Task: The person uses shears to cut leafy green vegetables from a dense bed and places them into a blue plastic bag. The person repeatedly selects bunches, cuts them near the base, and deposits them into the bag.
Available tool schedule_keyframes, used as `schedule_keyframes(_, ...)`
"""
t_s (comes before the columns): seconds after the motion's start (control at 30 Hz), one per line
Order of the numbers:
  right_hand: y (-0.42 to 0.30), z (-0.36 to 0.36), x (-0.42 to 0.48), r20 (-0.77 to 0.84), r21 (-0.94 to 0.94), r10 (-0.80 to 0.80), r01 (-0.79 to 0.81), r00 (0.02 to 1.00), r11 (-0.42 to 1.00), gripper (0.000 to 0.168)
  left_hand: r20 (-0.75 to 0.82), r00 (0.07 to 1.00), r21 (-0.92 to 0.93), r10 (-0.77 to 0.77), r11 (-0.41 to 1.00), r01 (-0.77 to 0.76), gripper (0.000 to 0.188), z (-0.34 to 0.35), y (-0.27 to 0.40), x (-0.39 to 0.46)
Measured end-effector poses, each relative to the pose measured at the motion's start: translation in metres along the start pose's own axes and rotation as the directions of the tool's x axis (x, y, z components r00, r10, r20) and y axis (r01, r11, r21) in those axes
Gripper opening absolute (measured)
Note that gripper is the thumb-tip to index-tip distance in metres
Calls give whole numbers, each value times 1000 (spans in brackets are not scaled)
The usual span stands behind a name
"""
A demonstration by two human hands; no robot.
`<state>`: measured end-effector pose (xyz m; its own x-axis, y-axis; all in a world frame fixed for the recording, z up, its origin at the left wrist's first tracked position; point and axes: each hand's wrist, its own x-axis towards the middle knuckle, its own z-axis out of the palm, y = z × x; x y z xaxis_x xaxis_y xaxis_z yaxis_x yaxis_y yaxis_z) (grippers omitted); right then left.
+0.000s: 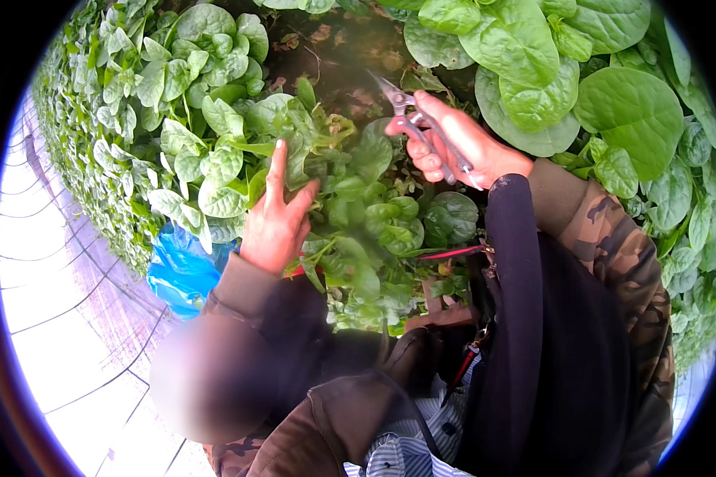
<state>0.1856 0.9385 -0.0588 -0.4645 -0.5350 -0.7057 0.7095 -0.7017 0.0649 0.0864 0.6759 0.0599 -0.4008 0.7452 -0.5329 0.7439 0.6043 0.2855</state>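
My right hand [456, 146] grips a pair of pruning shears [401, 101] with worn red and grey handles. Their metal blades point up and left, over a bare patch of soil [340, 53]. Lower and to the left, my left hand [277, 217] is spread against the leafy green plants [221, 170], its index finger extended onto a leaf. Nothing can be seen held in its fingers. Broad, crinkled leaves [352, 197] fill the space between both hands, some of them blurred.
A blue plastic bag [182, 271] lies left of my left wrist, beside the foliage. Large leaves [629, 119] crowd the right side, near my right sleeve. A red and black strap [453, 253] hangs before my body. Pale, lined sheeting [65, 310] curves along the left.
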Motion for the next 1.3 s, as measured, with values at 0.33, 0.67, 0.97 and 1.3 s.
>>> schedule_keyframes(0.33, 7, 2, -33, 106, -483, 283, -200, 953, 853, 61, -78, 980, 170, 181, 972, -166, 39, 1, 7, -14)
schedule_keyframes(0.67, 10, -14, -26, 83, -183, 226, -208, 971, 961, 60, 11, 993, 271, 116, 956, -114, 37, 17, 11, -19)
schedule_keyframes(0.97, 3, 1, -35, 153, -492, 299, -190, 942, 850, 61, 30, 996, 303, 79, 949, -84, 36, 19, 11, -19)
schedule_keyframes(1.3, 15, 10, -9, 88, -720, 257, -116, 962, 684, 63, 11, 998, 146, 54, 988, -55, 34, -19, 49, 4)
